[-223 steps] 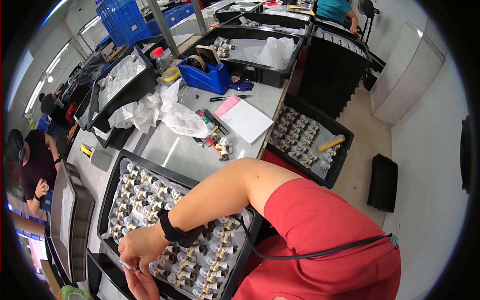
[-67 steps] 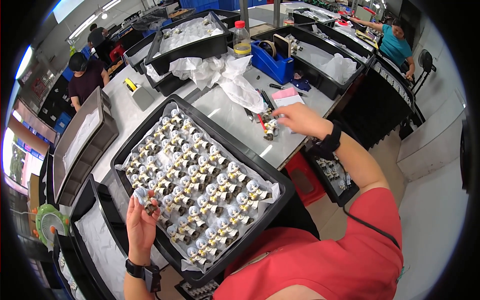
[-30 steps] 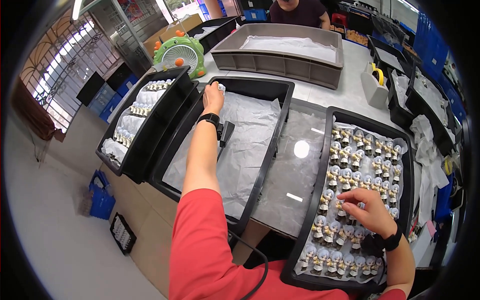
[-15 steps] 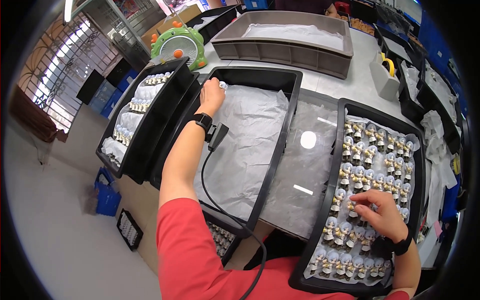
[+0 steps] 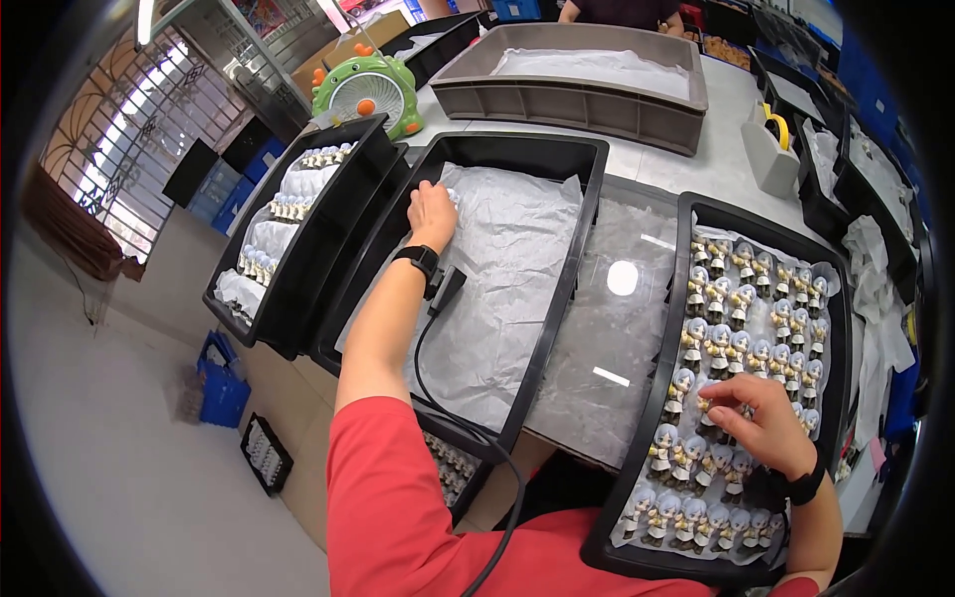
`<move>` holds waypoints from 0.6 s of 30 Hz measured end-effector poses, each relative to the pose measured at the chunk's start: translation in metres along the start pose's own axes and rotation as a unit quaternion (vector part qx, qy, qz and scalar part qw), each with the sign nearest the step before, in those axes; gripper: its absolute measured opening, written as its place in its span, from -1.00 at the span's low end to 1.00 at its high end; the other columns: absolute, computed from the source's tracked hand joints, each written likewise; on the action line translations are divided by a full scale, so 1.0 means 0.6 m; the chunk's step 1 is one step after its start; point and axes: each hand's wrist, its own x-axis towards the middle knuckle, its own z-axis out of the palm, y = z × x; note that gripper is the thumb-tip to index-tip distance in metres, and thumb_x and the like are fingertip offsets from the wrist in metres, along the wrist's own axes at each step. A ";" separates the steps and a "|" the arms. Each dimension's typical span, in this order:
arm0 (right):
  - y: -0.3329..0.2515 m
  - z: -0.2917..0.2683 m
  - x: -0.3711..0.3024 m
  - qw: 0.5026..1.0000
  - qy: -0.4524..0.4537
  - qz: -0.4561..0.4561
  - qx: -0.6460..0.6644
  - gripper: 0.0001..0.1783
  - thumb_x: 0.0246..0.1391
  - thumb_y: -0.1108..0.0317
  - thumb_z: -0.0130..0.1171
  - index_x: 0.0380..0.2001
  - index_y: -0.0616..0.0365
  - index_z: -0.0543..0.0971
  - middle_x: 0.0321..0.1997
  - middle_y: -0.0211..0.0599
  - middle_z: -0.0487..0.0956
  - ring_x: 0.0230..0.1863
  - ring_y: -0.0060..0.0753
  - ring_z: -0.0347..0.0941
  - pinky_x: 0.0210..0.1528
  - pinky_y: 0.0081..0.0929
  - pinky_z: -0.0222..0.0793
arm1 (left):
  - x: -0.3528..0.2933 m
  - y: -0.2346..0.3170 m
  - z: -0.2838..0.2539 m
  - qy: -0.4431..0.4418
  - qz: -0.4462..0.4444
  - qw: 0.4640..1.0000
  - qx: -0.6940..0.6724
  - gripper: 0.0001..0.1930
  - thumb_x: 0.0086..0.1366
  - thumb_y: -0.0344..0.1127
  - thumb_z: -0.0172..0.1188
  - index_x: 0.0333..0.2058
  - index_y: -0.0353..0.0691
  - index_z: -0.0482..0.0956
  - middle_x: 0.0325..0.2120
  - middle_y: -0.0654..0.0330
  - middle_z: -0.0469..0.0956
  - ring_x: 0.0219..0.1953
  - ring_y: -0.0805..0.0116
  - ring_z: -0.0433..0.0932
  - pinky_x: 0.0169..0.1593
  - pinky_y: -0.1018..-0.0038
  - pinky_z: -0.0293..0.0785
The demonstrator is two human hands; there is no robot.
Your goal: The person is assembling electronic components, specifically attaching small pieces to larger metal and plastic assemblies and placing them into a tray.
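Note:
My left hand (image 5: 432, 216) is at the far left part of a black tray (image 5: 594, 199) lined with white tissue. Its fingers are closed round a small figurine (image 5: 454, 196), of which only a pale blue-grey edge shows. On the right, a second black tray (image 5: 686, 234) carries rows of small figurines (image 5: 718, 343) with pale hair and white-and-gold clothes. My right hand (image 5: 764, 423) hovers over its middle rows, thumb and forefinger apart beside one figurine (image 5: 704, 400). Whether they touch it is hard to see.
More figurines lie between tissue layers in a stacked black tray (image 5: 261, 308) at left. A green fan (image 5: 370, 95), a grey-brown bin (image 5: 567, 103) and a tape dispenser (image 5: 771, 154) stand behind. A cable (image 5: 423, 368) hangs from my left wrist. Across the table is another person (image 5: 622, 12).
My left hand has come slightly nearer and lower inside the lined tray with the figurine. My right hand stays over the same row. The whole view has shifted slightly.

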 end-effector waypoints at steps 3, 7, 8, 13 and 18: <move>0.000 0.000 0.001 1.000 -0.002 -0.003 0.001 -0.77 -0.09 0.45 0.18 -0.27 0.19 0.57 -0.45 -0.25 0.54 -0.44 -0.39 0.45 -0.40 -0.55 0.31 | -0.001 0.003 -0.012 -0.044 -0.022 0.999 0.012 -0.80 0.05 -0.33 0.16 -0.35 -0.31 0.54 -0.27 -0.03 0.47 -0.22 -0.04 0.51 -0.17 0.21 0.45; -0.004 0.001 0.001 1.000 -0.004 0.004 0.006 -0.76 -0.12 0.49 0.17 -0.29 0.23 0.57 -0.45 -0.28 0.55 -0.45 -0.49 0.48 -0.35 -0.59 0.36 | 0.002 -0.010 -0.008 -0.077 -0.024 0.997 0.015 -0.81 0.06 -0.34 0.16 -0.36 -0.30 0.55 -0.25 -0.04 0.45 -0.22 -0.05 0.50 -0.17 0.20 0.45; -0.004 0.001 0.000 1.000 -0.004 0.005 0.007 -0.76 -0.12 0.49 0.17 -0.29 0.23 0.57 -0.45 -0.28 0.55 -0.45 -0.49 0.48 -0.35 -0.59 0.36 | 0.002 -0.009 -0.005 -0.081 -0.027 0.996 0.016 -0.82 0.06 -0.34 0.16 -0.35 -0.30 0.54 -0.24 -0.04 0.44 -0.21 -0.06 0.50 -0.17 0.20 0.45; 0.000 -0.002 -0.003 1.000 -0.011 -0.017 -0.009 -0.77 -0.08 0.44 0.18 -0.28 0.20 0.56 -0.46 -0.23 0.53 -0.46 -0.38 0.45 -0.38 -0.53 0.33 | -0.001 -0.003 0.007 -0.057 -0.005 0.998 0.026 -0.85 0.12 -0.36 0.08 -0.34 -0.28 0.51 -0.24 -0.03 0.41 -0.24 -0.08 0.51 -0.20 0.16 0.47; 0.025 -0.003 0.003 0.998 0.007 -0.050 0.026 -0.77 -0.04 0.41 0.14 -0.27 0.23 0.55 -0.51 -0.19 0.54 -0.49 -0.35 0.47 -0.40 -0.51 0.35 | 0.009 -0.016 -0.003 -0.098 0.016 0.991 0.090 -0.82 0.17 -0.32 0.00 -0.28 -0.20 0.50 -0.24 0.04 0.46 -0.23 0.00 0.54 -0.20 0.21 0.50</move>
